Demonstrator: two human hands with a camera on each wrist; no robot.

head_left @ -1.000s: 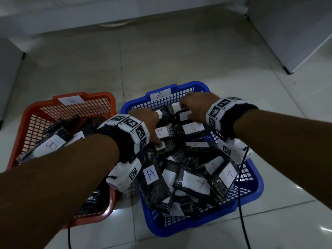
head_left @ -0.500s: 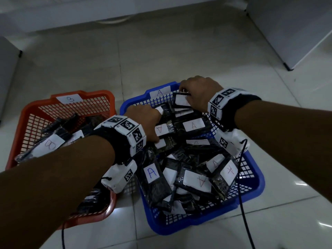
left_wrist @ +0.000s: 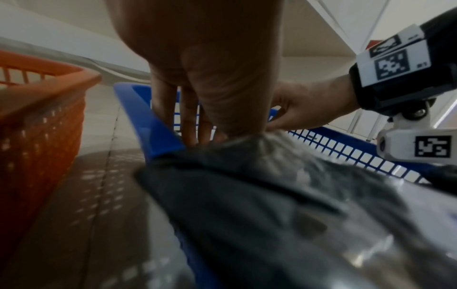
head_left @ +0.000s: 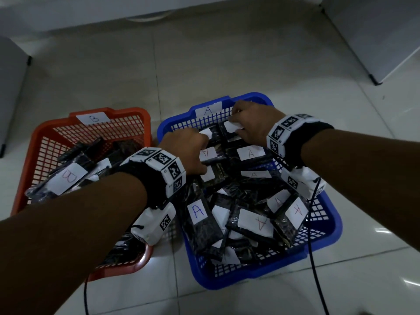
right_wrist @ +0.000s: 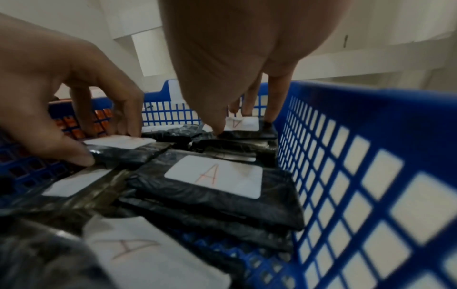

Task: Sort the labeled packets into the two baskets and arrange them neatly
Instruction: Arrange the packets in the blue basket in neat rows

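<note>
Reaching into the blue basket (head_left: 327,253) beside the red basket (head_left: 45,137), the left hand (head_left: 184,151) and right hand (head_left: 252,123) curl over A-labelled packets (head_left: 250,153). From the left wrist, fingers (left_wrist: 188,117) dip behind a blurred dark packet (left_wrist: 272,195). From the right wrist, the left thumb and fingers pinch the left packet (right_wrist: 118,150), while the right hand grips the corner packet (right_wrist: 245,129) by the far wall.

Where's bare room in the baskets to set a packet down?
Red basket: bare mesh at far left, between the far wall and B packets. Blue basket: bare strip by the right wall. Middle crowded with overlapping A packets; left hand and right hand hold packets at its far end.
</note>
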